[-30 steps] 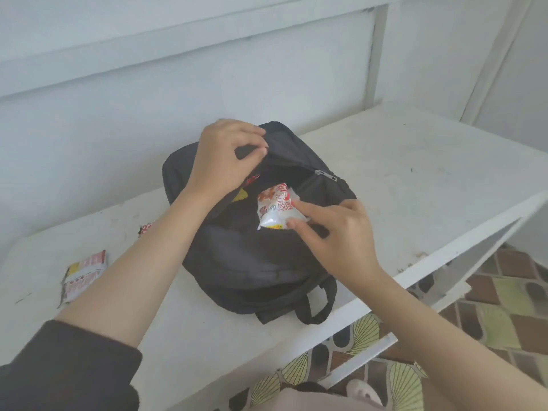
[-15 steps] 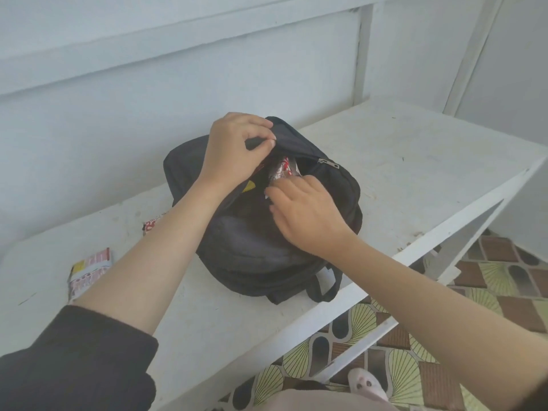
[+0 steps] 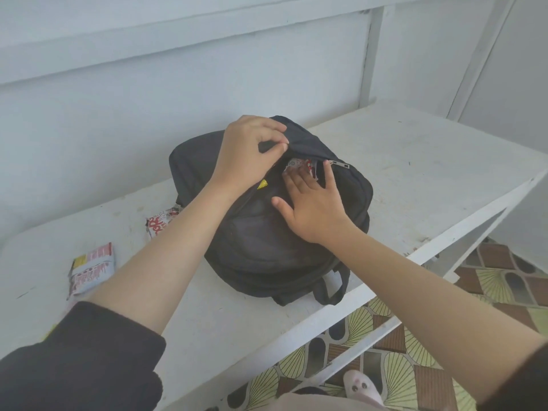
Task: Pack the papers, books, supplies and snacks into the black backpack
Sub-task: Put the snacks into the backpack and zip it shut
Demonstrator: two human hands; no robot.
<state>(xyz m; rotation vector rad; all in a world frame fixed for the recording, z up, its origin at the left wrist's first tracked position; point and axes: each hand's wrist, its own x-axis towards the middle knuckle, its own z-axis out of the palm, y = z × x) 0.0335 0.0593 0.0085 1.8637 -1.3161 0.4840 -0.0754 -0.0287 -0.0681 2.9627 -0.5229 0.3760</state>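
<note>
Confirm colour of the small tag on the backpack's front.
Yellow: the tag stands out against the black backpack. Only the head view shows it.

Person, seen from above: black fabric left sleeve (image 3: pixel 77 360) and right sleeve (image 3: pixel 530 384), forearms bare; pale pink soft slipper (image 3: pixel 360 388) with dark dots.

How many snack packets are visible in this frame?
3 snack packets: one in the black backpack opening under the right hand; one on the table behind the left forearm; one farther left. More may be hidden inside.
</note>
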